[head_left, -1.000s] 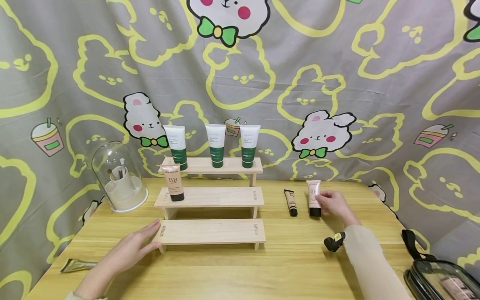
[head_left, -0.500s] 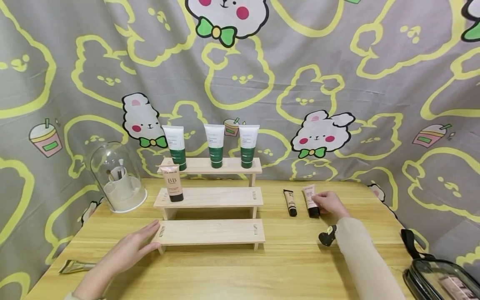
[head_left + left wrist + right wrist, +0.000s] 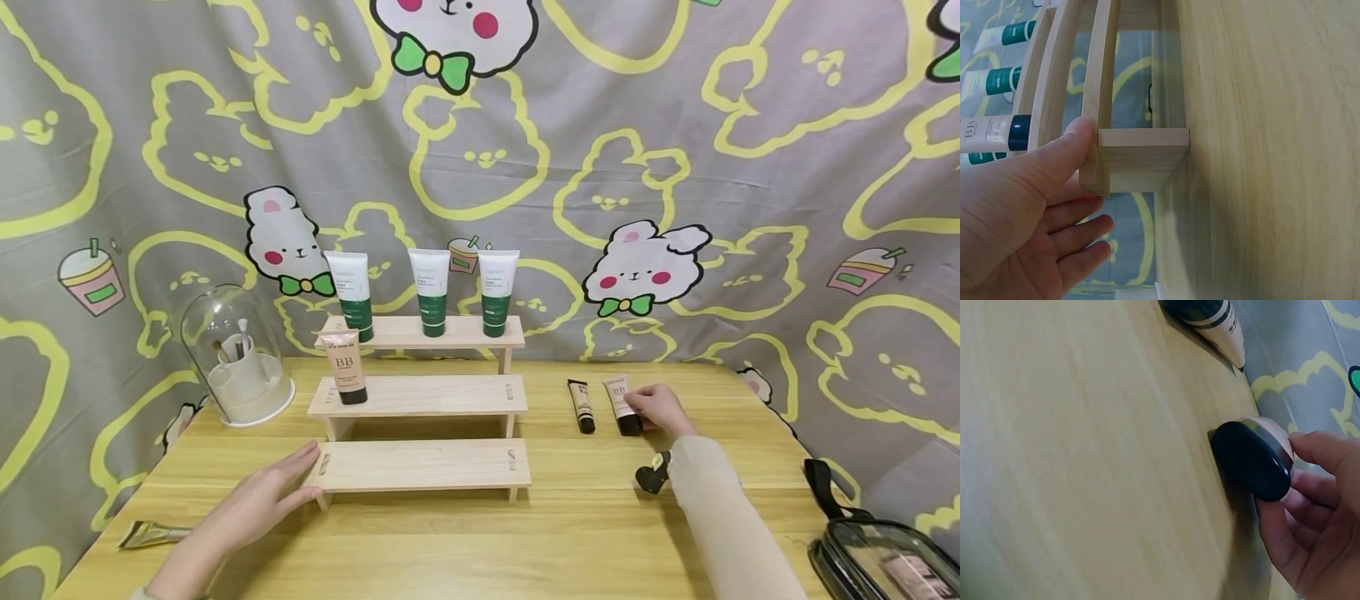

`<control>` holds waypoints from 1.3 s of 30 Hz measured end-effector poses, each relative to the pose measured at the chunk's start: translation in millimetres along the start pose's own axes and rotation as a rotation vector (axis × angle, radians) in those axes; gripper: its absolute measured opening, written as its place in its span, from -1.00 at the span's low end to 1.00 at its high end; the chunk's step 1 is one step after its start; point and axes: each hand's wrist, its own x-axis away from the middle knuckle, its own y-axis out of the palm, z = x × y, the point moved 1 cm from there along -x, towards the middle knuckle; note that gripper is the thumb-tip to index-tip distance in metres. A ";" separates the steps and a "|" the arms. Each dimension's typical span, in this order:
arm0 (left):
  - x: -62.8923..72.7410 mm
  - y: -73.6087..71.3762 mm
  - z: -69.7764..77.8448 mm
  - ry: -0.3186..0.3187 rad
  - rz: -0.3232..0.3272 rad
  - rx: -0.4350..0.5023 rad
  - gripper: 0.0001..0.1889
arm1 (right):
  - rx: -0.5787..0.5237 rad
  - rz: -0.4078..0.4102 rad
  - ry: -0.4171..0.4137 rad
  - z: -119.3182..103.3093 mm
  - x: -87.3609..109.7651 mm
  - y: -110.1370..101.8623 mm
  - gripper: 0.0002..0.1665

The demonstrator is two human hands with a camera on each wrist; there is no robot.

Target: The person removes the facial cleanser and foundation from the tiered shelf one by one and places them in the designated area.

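My right hand (image 3: 660,410) pinches a pale pink BB cream tube (image 3: 618,392) between thumb and fingers. Its black cap (image 3: 1252,461) points toward me, low over the table with a shadow beside it. Just left of it lies a smaller beige tube (image 3: 580,402) with a black cap. My left hand (image 3: 251,502) rests against the left end of the lowest board of a three-step wooden stand (image 3: 423,464). In the left wrist view its thumb touches the board's edge, the index fingertip is hidden behind the board, and the other fingers lie loose.
On the top step stand three white-and-green tubes (image 3: 431,292). Another BB cream tube (image 3: 344,367) stands on the middle step. A domed brush holder (image 3: 243,367) is at back left, a gold-coloured tube (image 3: 153,533) at front left, a clear black-edged bag (image 3: 885,554) at front right.
My right hand has moved slightly left with the BB cream tube, whose top now tilts left and sits lower, closer to the smaller tube. The left hand has stayed in place.
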 end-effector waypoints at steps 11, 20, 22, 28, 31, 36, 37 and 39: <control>0.0 -0.2 -1.0 0.011 0.004 -0.010 -0.40 | -0.058 0.017 0.019 6.1 0.1 -3.6 -0.51; 0.2 -0.6 0.1 -0.008 -0.009 0.000 -0.40 | -0.112 -0.002 -0.015 10.3 5.0 -7.6 -0.49; 0.4 -0.6 0.5 -0.005 -0.009 0.001 -0.40 | -0.138 -0.003 -0.020 10.4 7.4 -9.5 -0.49; 0.2 -0.3 0.6 -0.018 -0.016 0.003 -0.40 | -0.147 0.028 -0.053 0.0 16.7 -18.6 -0.45; 0.0 0.1 0.1 -0.022 -0.016 0.000 -0.40 | -0.143 0.048 -0.123 -11.6 21.8 -22.9 -0.43; -0.1 -0.3 0.8 -0.013 -0.004 -0.002 -0.39 | -0.180 0.092 -0.237 -33.0 29.5 -26.6 -0.43; 0.0 -0.4 1.1 -0.011 -0.002 -0.001 -0.39 | -0.187 0.099 -0.257 -37.8 31.0 -26.7 -0.43; 0.0 -0.4 1.4 -0.007 0.001 0.000 -0.39 | -0.196 0.113 -0.290 -48.3 34.1 -25.6 -0.44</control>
